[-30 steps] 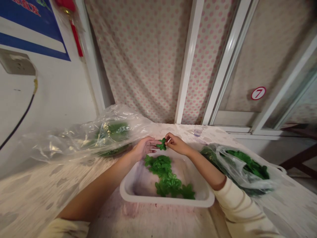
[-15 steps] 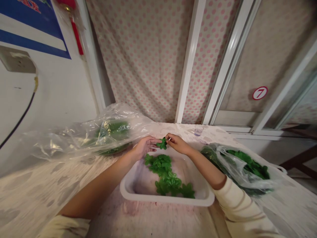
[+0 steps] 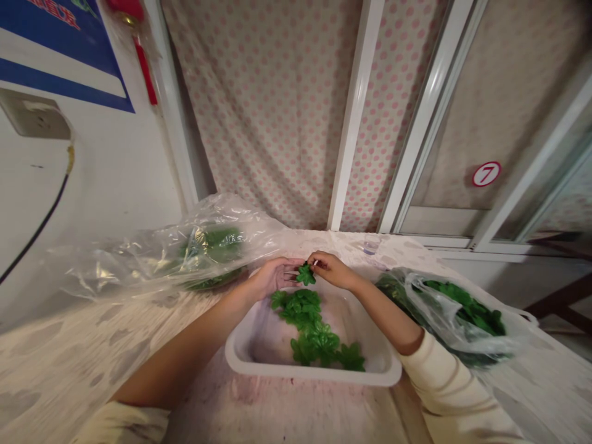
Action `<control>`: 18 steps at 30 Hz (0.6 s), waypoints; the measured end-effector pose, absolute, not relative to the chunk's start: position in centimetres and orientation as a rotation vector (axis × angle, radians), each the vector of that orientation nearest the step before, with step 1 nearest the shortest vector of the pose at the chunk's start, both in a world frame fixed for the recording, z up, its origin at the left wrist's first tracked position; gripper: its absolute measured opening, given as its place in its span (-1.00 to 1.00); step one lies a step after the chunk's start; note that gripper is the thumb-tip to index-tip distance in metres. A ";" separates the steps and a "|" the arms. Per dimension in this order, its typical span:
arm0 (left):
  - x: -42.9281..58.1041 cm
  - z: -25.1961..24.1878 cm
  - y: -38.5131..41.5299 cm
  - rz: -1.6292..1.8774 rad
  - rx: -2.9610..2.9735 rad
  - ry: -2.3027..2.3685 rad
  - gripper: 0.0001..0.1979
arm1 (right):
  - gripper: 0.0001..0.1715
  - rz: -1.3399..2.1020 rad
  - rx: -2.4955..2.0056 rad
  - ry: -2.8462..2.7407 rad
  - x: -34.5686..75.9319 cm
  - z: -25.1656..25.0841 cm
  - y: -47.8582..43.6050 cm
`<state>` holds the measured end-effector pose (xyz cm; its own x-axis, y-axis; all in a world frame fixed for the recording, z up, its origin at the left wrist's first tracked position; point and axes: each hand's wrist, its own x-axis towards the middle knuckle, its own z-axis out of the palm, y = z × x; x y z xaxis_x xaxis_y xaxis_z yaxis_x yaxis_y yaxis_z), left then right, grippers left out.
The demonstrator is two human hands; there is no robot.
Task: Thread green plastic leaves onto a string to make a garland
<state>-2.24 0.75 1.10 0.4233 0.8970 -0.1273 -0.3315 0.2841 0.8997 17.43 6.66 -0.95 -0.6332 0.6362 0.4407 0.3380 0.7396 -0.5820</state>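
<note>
A white rectangular tray (image 3: pixel 259 364) sits on the table in front of me and holds several green plastic leaf pieces (image 3: pixel 314 336). Above its far edge both hands meet on one small green leaf piece (image 3: pixel 305 274). My left hand (image 3: pixel 272 275) pinches the piece from the left with its fingertips. My right hand (image 3: pixel 329 267) pinches it from the right, with a thin white bit showing at the fingertips.
A clear plastic bag of green leaves (image 3: pixel 210 246) lies at the left, against the wall. Another bag of green pieces (image 3: pixel 456 311) lies at the right. The table has a pale patterned cloth (image 3: pixel 69 351). A dotted curtain (image 3: pixel 277 111) hangs behind.
Both hands and the small leaf piece have sunk slightly toward the tray's far edge. The grip looks the same.
</note>
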 end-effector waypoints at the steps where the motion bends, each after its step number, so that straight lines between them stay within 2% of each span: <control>1: -2.2 1.1 0.7 0.917 0.937 0.718 -0.66 | -0.91 0.589 -0.732 -2.298 17.4 -1.0 6.7; 14: -2.3 0.7 0.8 0.884 0.899 0.743 -0.76 | -0.90 0.608 -0.722 -2.323 17.3 -0.8 6.6; 18: -2.3 0.9 0.9 0.916 0.887 0.748 -0.80 | -0.94 0.477 -0.682 -2.296 17.6 1.5 5.2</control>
<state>-2.30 0.85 0.85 0.4194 0.8924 -0.1663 -0.3411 0.3247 0.8822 17.59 5.17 1.53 -0.6273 0.5893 0.5091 0.3377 0.7949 -0.5040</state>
